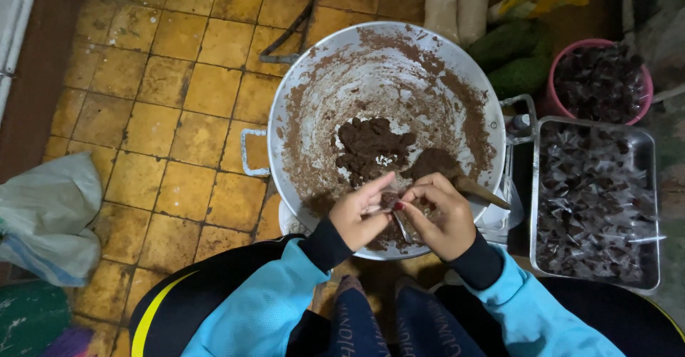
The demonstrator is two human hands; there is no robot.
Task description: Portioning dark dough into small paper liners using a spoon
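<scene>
- While I sit over the big white basin [457, 64], my two hands meet just above its near rim, so any crumbs fall back into it rather than onto the tiled floor [164, 114].
- My left hand [360, 214] has its grip curled, thumb and forefinger pressed on a small dark lump of brown paste [389, 200] with a scrap of clear wrapper about it.
- My right hand [442, 218] has its grip closed on the same lump from the other side, fingertips touching those of the left; how much wrapper it holds I cannot tell.
- Just beyond the grip lies the heap of brown paste [371, 146] in the basin's bottom, with a wooden spoon [464, 182] resting in it, its handle leaning over the rim by my right hand.
- To the right of my right grip stands a metal tray [646, 146] full of wrapped dark pieces, near enough to reach; beyond it is a pink bowl [560, 61] holding more.
- Well off to the left of my left grip lies a pale plastic bag [46, 214] on the floor.
</scene>
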